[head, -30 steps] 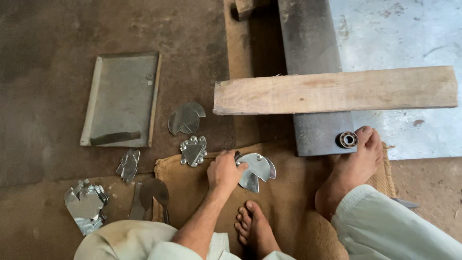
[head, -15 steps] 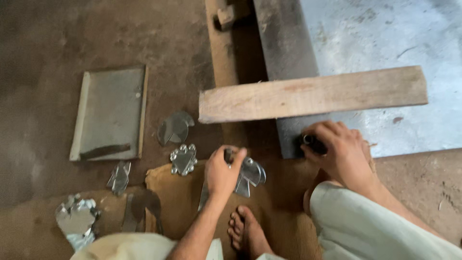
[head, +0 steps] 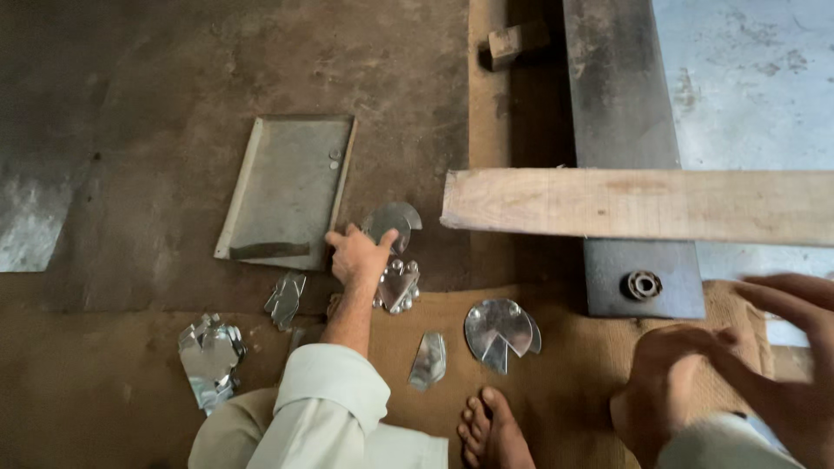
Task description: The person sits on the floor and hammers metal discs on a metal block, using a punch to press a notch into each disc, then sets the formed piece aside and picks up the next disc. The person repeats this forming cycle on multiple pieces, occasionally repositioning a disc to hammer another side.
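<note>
My left hand reaches out over the floor. Its fingers are spread a bit and touch the edge of a shiny round metal piece with a wedge cut out, but they do not wrap around it. That piece lies on the floor at about 1 o'clock from my hand, just beside a flat metal tray at 10 o'clock. A bumpy metal cutout sits right under my hand at 5 o'clock. Another round cut piece lies on the brown sack cloth, near my bare foot. More shiny scraps lie at 8 o'clock. A wooden plank lies across a dark metal bar. My right hand is blurry at the right edge, so I cannot tell if its fingers are open or holding anything.
</note>
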